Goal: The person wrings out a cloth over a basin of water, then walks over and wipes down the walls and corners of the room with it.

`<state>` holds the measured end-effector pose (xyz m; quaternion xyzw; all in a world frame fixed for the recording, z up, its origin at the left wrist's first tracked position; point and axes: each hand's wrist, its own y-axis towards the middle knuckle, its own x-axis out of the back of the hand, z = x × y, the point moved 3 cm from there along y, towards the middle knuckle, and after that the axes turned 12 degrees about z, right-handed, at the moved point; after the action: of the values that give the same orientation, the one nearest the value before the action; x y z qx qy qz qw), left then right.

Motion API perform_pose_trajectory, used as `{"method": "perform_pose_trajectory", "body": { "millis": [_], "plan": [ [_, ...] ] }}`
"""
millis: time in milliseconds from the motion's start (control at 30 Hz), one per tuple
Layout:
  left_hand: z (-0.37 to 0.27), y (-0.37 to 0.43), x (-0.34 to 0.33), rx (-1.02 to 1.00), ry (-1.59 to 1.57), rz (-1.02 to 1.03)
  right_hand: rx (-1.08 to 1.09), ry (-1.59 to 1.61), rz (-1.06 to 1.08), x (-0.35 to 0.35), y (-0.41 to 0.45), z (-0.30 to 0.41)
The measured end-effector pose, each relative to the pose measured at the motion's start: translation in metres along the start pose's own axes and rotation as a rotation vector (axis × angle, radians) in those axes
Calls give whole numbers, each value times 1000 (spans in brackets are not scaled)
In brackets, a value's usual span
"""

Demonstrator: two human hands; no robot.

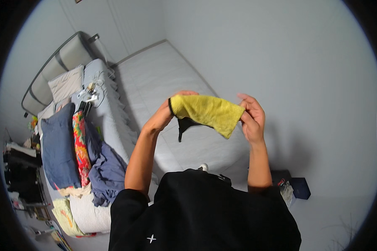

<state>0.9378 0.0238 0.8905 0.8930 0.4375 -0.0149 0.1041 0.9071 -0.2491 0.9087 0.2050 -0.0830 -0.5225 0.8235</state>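
A yellow cloth (pixel 209 110) with a dark edging is stretched between my two hands, in the air over the floor. My left hand (pixel 165 113) holds it at the dark-edged end, with most of the fingers hidden behind the fabric. At the opposite end, my right hand (pixel 253 117) pinches the corner between thumb and fingers, while one finger sticks up. Below the yellow fabric hangs a black piece (pixel 185 125) that looks like the cloth's other side or a strap; I cannot tell which.
To the left stands a bed (pixel 113 116) with a padded headboard (pixel 61 59), a pillow (pixel 67 83), blue bedding (pixel 59 147), a floral roll (pixel 80 147) and cables (pixel 97 84). A plain wall (pixel 286 62) rises ahead and right. Beside it, a dark blue box (pixel 300 188) sits low down.
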Motion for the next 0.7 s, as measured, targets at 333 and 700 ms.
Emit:
{"method": "perform_pose_trajectory", "body": {
  "millis": [333,700],
  "plan": [
    [15,101,-60,137,297,245,-249,333,-265,78,-75,-74],
    [101,178,-64,389,-90,366,-319,559,-467,136,-119,-97]
  ]
}}
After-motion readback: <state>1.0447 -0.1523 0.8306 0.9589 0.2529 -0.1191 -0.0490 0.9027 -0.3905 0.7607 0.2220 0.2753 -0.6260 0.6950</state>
